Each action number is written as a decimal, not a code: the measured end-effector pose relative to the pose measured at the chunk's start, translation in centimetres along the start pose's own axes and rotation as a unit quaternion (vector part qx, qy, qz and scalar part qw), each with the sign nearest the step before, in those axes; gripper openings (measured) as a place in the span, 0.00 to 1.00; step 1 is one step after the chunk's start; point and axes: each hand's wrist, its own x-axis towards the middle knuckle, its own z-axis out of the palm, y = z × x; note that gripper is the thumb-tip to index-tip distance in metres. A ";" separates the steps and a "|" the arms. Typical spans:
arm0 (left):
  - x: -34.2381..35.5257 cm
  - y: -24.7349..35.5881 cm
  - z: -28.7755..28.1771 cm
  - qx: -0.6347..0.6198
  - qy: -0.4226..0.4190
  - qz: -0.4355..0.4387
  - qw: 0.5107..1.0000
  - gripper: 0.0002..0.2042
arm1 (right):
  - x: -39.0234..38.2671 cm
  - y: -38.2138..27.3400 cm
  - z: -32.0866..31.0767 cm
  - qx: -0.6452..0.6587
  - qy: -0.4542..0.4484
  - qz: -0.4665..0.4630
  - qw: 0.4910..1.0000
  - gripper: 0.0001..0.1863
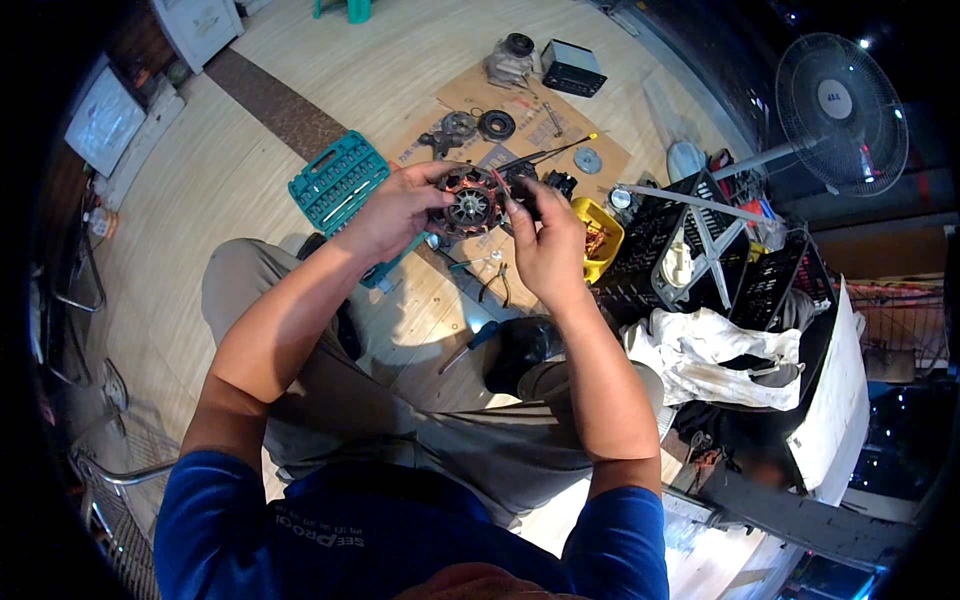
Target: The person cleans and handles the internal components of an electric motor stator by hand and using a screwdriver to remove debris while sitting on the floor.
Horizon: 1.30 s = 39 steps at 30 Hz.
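One round copper-wound part [469,204], held up in front of me.

My left hand [402,207] is closed on its left side, thumb over the front face; my right hand [548,238] is partly curled at its right edge, though I cannot tell what the fingertips pinch. Cardboard [472,94] shows beyond, a green socket case [318,164] leftward, a yellow tray [598,271] rightward.

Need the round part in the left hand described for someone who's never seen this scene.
Find the brown cardboard sheet on the floor. In the picture, over its lower part, the left hand grips the round part. Coppery windings around a silvery finned centre set it apart from the plain black ring lying on the cardboard.
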 end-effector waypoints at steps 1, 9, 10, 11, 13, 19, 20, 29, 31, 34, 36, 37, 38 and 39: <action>0.0 -0.1 0.0 0.013 0.009 -0.003 1.000 0.21 | 0.0 -0.1 -0.3 -0.048 0.016 -0.056 0.997 0.13; -0.1 -0.3 0.5 0.072 0.035 -0.024 0.997 0.22 | 0.3 0.4 -1.1 -0.159 -0.041 -0.160 0.973 0.13; -0.1 -0.3 0.6 0.088 0.033 -0.024 0.995 0.23 | 0.3 0.5 -1.1 -0.168 -0.047 -0.165 0.971 0.13; -0.2 -0.2 0.7 0.105 0.031 -0.023 0.994 0.23 | 0.3 0.6 -1.1 -0.170 -0.044 -0.174 0.969 0.12; -0.2 -0.2 0.9 0.141 0.031 -0.019 0.989 0.23 | 0.3 0.7 -1.1 -0.174 -0.039 -0.189 0.966 0.11; -0.4 0.1 1.4 0.205 0.033 -0.011 0.978 0.23 | 0.1 0.7 -1.2 -0.198 -0.061 -0.181 0.961 0.10; -0.5 0.2 1.4 0.221 0.032 -0.013 0.975 0.23 | 0.1 0.7 -1.2 -0.202 -0.061 -0.183 0.960 0.10; -0.4 0.1 1.4 0.232 0.025 -0.006 0.972 0.24 | -0.3 0.3 -0.4 -0.222 -0.045 -0.182 0.957 0.08; -0.4 0.0 1.2 0.222 0.027 -0.013 0.975 0.24 | -0.3 0.3 -0.2 -0.220 -0.043 -0.178 0.958 0.08; -0.5 -0.2 1.0 0.178 0.041 -0.027 0.983 0.23 | -0.1 0.6 -0.2 -0.193 -0.065 -0.154 0.967 0.08; -0.5 -0.3 1.0 0.122 0.054 -0.035 0.990 0.22 | 0.0 0.7 -0.3 -0.150 -0.061 -0.135 0.977 0.07; -0.5 -0.3 0.9 0.108 0.055 -0.044 0.992 0.22 | 0.1 0.7 -0.4 -0.131 -0.061 -0.125 0.982 0.07; -0.5 -0.3 0.8 0.094 0.052 -0.049 0.993 0.22 | 0.1 0.7 -0.5 -0.129 -0.066 -0.126 0.981 0.08; -0.4 -0.3 0.8 0.079 0.050 -0.054 0.994 0.22 | 0.0 0.8 -0.6 -0.130 -0.074 -0.126 0.981 0.09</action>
